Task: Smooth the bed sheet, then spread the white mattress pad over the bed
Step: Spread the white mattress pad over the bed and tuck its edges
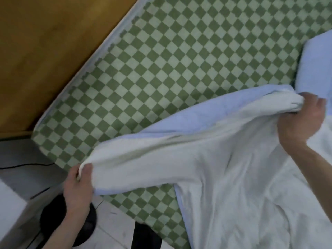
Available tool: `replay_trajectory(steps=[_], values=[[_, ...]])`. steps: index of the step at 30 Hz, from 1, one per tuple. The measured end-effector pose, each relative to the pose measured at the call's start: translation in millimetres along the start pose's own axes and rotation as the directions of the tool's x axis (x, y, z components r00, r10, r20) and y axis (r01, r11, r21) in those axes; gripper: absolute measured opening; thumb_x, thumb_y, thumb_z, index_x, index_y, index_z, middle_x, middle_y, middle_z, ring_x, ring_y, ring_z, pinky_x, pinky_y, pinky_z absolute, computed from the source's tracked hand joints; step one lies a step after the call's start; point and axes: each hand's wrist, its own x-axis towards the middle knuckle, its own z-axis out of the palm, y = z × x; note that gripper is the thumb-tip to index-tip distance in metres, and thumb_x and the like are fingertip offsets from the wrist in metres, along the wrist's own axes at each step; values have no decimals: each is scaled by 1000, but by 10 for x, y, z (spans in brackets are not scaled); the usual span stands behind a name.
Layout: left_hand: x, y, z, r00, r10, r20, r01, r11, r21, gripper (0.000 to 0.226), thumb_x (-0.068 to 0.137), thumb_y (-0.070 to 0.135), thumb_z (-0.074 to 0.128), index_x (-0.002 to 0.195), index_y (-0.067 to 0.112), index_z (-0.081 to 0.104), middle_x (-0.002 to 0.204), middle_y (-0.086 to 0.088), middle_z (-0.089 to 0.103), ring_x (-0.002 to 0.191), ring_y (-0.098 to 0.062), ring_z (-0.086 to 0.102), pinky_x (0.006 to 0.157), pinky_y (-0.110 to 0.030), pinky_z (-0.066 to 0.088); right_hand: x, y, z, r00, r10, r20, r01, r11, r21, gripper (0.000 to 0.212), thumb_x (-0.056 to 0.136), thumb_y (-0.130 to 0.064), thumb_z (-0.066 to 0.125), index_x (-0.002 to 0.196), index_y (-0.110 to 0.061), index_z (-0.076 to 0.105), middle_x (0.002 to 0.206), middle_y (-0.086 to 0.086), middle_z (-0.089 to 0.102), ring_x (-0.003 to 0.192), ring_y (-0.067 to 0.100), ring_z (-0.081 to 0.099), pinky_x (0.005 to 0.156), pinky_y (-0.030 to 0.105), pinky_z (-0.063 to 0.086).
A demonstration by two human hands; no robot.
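Both hands grasp one edge of the white mattress pad (206, 168): left hand (79, 184) pinching its corner near the bed's foot, right hand (303, 119) clenched around bunched fabric. Pad lies rumpled over the near side of the green checkered bed sheet (161, 69), beside a wooden board (45, 51).

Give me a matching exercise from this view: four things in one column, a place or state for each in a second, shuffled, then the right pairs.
Things:
1. left hand
2. right hand
3. checked sheet
4. wooden panel

States:
A. lies flat on the bed
B. grips the bunched upper edge of the white mattress pad
C. stands beyond the bed's far edge
D. pinches the pad's lower left corner

Pairs: 1-D, 2-B, 3-A, 4-C
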Motion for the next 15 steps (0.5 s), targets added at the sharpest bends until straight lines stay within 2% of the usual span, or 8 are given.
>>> replay_trajectory(steps=[2, 4, 6, 7, 9, 11, 13, 15], values=[[-232, -333, -281, 997, -72, -7, 73, 996, 57, 26, 94, 55, 54, 100, 30, 59, 89, 11, 64, 81, -18, 57, 67, -40, 43, 53, -332, -148, 997, -70, -34, 73, 992, 101, 53, 86, -29, 34, 134, -14, 52, 134, 17, 53, 122, 34, 50, 100, 39, 38], [-366, -574, -348, 993, -106, 57, 98, 988, 119, 30, 93, 57, 55, 96, 28, 61, 87, 9, 65, 81, -19, 60, 66, -42, 42, 36, -696, -144, 973, -208, -97, 214, 975, 56, 48, 86, -25, 34, 128, -13, 55, 130, 17, 55, 113, 36, 52, 88, 40, 39], [-379, -742, -271, 980, -117, 162, 81, 974, 212, 20, 100, 41, 57, 104, 22, 64, 95, 0, 67, 92, -31, 63, 69, -41, 42, -60, -1025, -63, 931, -333, 147, 344, 937, -62, 50, 90, -16, 39, 139, -17, 48, 146, 18, 43, 116, 41, 51, 88, 45, 43], [-360, -793, -192, 966, -140, 217, 77, 958, 276, 23, 102, 31, 57, 115, 13, 63, 106, -9, 67, 102, -38, 62, 75, -41, 43, -162, -1140, -11, 883, -288, 372, 346, 933, -98, 58, 94, -15, 45, 151, -21, 35, 160, 17, 27, 126, 42, 48, 96, 47, 44], [-309, -809, -44, 916, -244, 319, 132, 933, 333, 44, 100, 17, 59, 141, 3, 51, 136, -21, 57, 125, -42, 54, 96, -46, 46, -450, -1244, 61, 700, -98, 708, 307, 935, -174, 84, 97, -23, 59, 162, -19, 6, 168, 16, -1, 147, 38, 29, 114, 45, 34], [-308, -692, 59, 883, -312, 351, 178, 914, 365, 63, 98, 12, 60, 155, 5, 34, 154, -22, 41, 135, -42, 45, 109, -53, 43, -894, -1312, 37, 496, -97, 863, 388, 914, -120, 88, 97, -34, 63, 162, -16, 7, 169, 12, 9, 152, 31, 23, 119, 38, 25], [-415, -448, 118, 895, -291, 339, 112, 881, 460, 70, 100, 18, 58, 161, 10, 24, 162, -18, 31, 139, -41, 42, 111, -51, 42, -1479, -1306, -130, 346, -230, 910, 369, 925, 93, 72, 99, -39, 59, 160, -21, 25, 164, 5, 30, 147, 24, 34, 114, 30, 29], [-653, -115, 151, 878, -170, 448, -67, 882, 466, 65, 102, 20, 55, 160, 12, 27, 162, -14, 32, 140, -37, 42, 111, -45, 41, -2141, -1152, -477, 342, -346, 874, 197, 935, 294, 56, 102, -41, 55, 154, -27, 39, 153, 0, 48, 136, 20, 49, 103, 27, 37]])
